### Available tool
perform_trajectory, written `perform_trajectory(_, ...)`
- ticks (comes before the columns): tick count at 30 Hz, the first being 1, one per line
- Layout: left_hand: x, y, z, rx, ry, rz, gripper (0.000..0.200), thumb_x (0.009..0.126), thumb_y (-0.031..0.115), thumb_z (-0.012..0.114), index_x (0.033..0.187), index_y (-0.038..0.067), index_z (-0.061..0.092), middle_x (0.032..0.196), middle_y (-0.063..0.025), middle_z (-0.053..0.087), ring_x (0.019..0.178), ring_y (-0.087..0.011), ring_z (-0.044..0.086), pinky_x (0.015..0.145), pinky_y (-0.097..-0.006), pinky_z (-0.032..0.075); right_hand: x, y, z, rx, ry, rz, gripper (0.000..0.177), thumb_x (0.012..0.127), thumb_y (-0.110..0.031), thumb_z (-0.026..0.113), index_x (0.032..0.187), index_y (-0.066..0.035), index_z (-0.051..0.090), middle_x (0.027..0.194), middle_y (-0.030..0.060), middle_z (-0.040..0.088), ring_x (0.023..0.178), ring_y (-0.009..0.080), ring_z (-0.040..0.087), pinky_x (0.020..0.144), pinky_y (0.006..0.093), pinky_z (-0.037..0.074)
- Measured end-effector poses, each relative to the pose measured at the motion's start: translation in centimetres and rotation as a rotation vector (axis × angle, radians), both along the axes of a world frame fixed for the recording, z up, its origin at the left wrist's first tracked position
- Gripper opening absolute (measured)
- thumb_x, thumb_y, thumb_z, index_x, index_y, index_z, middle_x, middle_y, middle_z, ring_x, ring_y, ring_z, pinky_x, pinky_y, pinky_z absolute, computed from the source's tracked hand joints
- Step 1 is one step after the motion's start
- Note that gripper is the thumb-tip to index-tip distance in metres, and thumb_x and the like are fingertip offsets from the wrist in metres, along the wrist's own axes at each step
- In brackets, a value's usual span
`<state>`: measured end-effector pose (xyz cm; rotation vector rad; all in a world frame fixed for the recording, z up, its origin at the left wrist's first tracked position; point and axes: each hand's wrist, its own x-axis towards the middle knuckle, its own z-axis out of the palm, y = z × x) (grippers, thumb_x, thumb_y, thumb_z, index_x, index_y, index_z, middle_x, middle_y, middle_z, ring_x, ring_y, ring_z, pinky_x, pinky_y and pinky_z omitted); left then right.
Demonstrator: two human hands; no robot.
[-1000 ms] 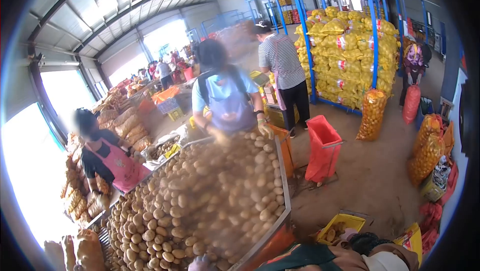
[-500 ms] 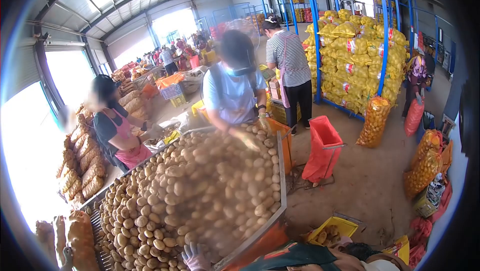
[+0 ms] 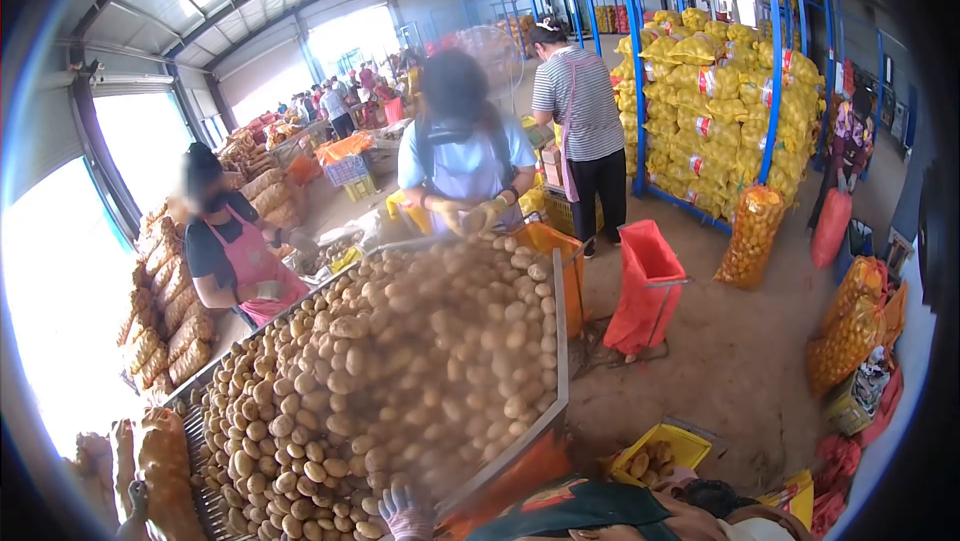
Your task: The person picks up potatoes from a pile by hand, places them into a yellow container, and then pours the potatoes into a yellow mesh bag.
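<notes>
My right hand (image 3: 400, 509), in a pale glove, is at the bottom of the view with its fingers spread, touching the nearest potatoes (image 3: 310, 471). What appears to be my left hand (image 3: 136, 499) is at the lower left edge, small and dim, against a filled tan sack (image 3: 165, 461). Its grip cannot be made out. Potatoes cover a large sorting table with a metal rim (image 3: 561, 341) and slats on its left side. Across the table, a person in a light blue shirt (image 3: 467, 166) holds both gloved hands together over the far potatoes, which are blurred.
A person in a pink apron (image 3: 255, 256) stands at the table's left, near stacked sacks (image 3: 165, 311). On the right are a red bag on a stand (image 3: 648, 286), a yellow crate (image 3: 685, 446), a netted potato sack (image 3: 752, 236) and a blue-framed pallet of yellow sacks (image 3: 715, 111).
The person opposite has drawn the arm back from the potatoes and brought both hands together. My right hand has shifted slightly right. The person in the pink apron has turned a little.
</notes>
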<state>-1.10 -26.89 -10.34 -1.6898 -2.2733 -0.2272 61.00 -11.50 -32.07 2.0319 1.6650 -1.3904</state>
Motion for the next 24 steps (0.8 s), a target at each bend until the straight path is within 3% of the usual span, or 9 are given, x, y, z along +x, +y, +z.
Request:
perform_trajectory(1, 0.1, 0.2, 0.1, 0.009, 0.153, -0.028, 0.053, 0.090, 0.039, 0.060, 0.136, 0.013, 0.052, 0.148, -0.0143, 0.041, 0.132, -0.0414, 0.037, 0.105, -0.0575, 0.033, -0.2, -0.1, 0.5, 0.011, 0.009, 0.010, 0.046, 0.085, -0.041, 0.060, 0.116, -0.007, 0.068, 0.119, 0.0184, 0.067, 0.113, 0.0358, 0.061, 0.094, 0.0425, 0.049)
perform_trajectory(4, 1.4, 0.7, 1.8, -0.018, 0.065, 0.049, 0.054, 0.089, 0.038, 0.061, 0.136, 0.012, 0.051, 0.148, -0.0161, 0.041, 0.132, -0.0408, 0.038, 0.104, -0.0571, 0.034, -0.9, -0.2, 2.6, 0.074, -0.132, 0.120, 0.047, 0.085, -0.042, 0.057, 0.110, -0.005, 0.070, 0.114, 0.0185, 0.068, 0.109, 0.0374, 0.062, 0.094, 0.0434, 0.050)
perform_trajectory(8, 1.4, 1.5, 1.3, 0.053, -0.071, 0.116, 0.056, 0.089, 0.038, 0.061, 0.137, 0.011, 0.050, 0.144, -0.0183, 0.045, 0.128, -0.0397, 0.043, 0.103, -0.0557, 0.037, -2.6, 0.0, 9.1, 0.152, -0.141, 0.048, 0.048, 0.084, -0.044, 0.055, 0.106, -0.004, 0.071, 0.109, 0.0206, 0.069, 0.107, 0.0382, 0.063, 0.092, 0.0447, 0.050)
perform_trajectory(11, 1.7, 2.1, 0.8, 0.115, -0.071, 0.193, 0.059, 0.090, 0.039, 0.060, 0.139, 0.009, 0.048, 0.143, -0.0209, 0.047, 0.125, -0.0394, 0.049, 0.100, -0.0522, 0.041, -2.3, -0.1, 9.4, 0.220, -0.179, 0.053, 0.049, 0.084, -0.045, 0.055, 0.105, -0.004, 0.072, 0.108, 0.0217, 0.069, 0.106, 0.0381, 0.063, 0.090, 0.0454, 0.050)
perform_trajectory(14, 1.6, 2.5, 1.1, 0.024, -0.258, 0.254, 0.072, 0.075, 0.041, 0.066, 0.133, 0.004, 0.047, 0.141, -0.0224, 0.042, 0.132, -0.0443, 0.036, 0.111, -0.0552, 0.025, -1.2, 0.0, 8.3, 0.221, -0.242, 0.099, 0.051, 0.084, -0.047, 0.055, 0.105, -0.004, 0.072, 0.107, 0.0215, 0.069, 0.104, 0.0382, 0.064, 0.089, 0.0455, 0.050)
perform_trajectory(16, 2.2, 2.6, 1.9, 0.027, -0.240, 0.253, 0.073, 0.076, 0.040, 0.066, 0.135, 0.002, 0.045, 0.140, -0.0250, 0.043, 0.132, -0.0433, 0.036, 0.110, -0.0553, 0.026, -1.7, -0.1, 11.4, 0.127, -0.332, 0.089, 0.052, 0.084, -0.049, 0.055, 0.105, -0.004, 0.072, 0.106, 0.0210, 0.069, 0.103, 0.0387, 0.064, 0.089, 0.0453, 0.051)
perform_trajectory(19, 2.3, 2.6, 2.3, 0.014, -0.234, 0.255, 0.073, 0.076, 0.039, 0.067, 0.134, 0.001, 0.045, 0.141, -0.0253, 0.043, 0.131, -0.0425, 0.037, 0.110, -0.0543, 0.027, -1.1, -0.4, 11.6, 0.127, -0.264, 0.088, 0.055, 0.084, -0.052, 0.055, 0.105, -0.005, 0.072, 0.107, 0.0217, 0.069, 0.103, 0.0386, 0.065, 0.089, 0.0447, 0.051)
perform_trajectory(24, 2.5, 2.5, 2.8, 0.007, -0.288, 0.262, 0.073, 0.077, 0.039, 0.067, 0.135, 0.001, 0.045, 0.142, -0.0261, 0.042, 0.131, -0.0426, 0.039, 0.110, -0.0534, 0.028, -0.6, -1.4, 11.1, 0.200, -0.254, -0.020, 0.045, 0.078, -0.042, 0.068, 0.103, -0.005, 0.071, 0.107, 0.0221, 0.069, 0.105, 0.0374, 0.064, 0.092, 0.0429, 0.051)
